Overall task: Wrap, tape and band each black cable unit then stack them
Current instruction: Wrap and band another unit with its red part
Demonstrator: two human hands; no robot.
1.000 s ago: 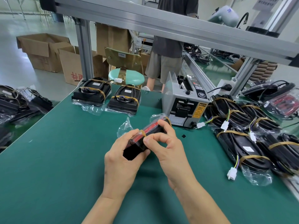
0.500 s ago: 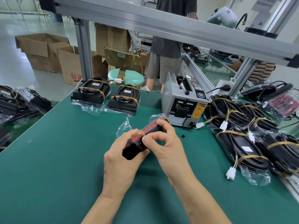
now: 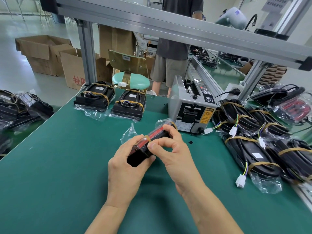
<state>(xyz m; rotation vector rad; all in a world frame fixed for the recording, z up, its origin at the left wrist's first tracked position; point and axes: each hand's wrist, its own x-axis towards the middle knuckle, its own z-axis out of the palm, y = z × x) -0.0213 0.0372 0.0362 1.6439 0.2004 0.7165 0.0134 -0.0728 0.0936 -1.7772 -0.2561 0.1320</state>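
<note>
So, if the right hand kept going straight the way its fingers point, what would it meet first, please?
Probably the tape dispenser: the right hand, gripping the black cable unit, points up and away toward it, though depth is hard to judge.

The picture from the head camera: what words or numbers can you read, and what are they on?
"2180225", roughly: white tag on the chair back.
Red Chinese characters on the cardboard box: upside down, not readable.
Yellow warning sticker and round badge on the tape machine: too small.
White labels on the banded black units: too blurred.
Wall sign: too blurred.
</note>
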